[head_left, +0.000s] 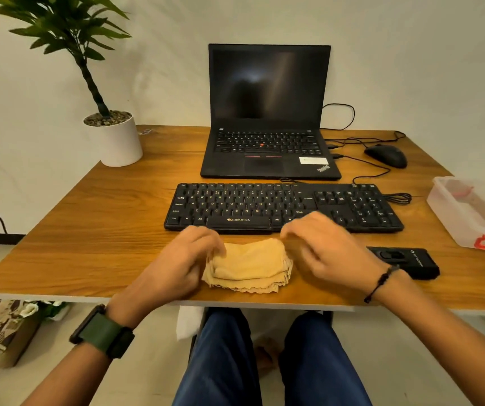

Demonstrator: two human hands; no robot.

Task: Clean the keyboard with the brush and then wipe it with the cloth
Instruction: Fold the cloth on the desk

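A folded tan cloth (250,266), its edges frayed and layered, lies on the bench (88,230) before the black keyboard (282,208); the left hand (190,259) pinches its corner, while the right hand (327,250) hovers, fingers relaxed.

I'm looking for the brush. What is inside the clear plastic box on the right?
The clear plastic box shows only a faint reddish shape through its wall; what it is cannot be told. No brush is plainly visible.
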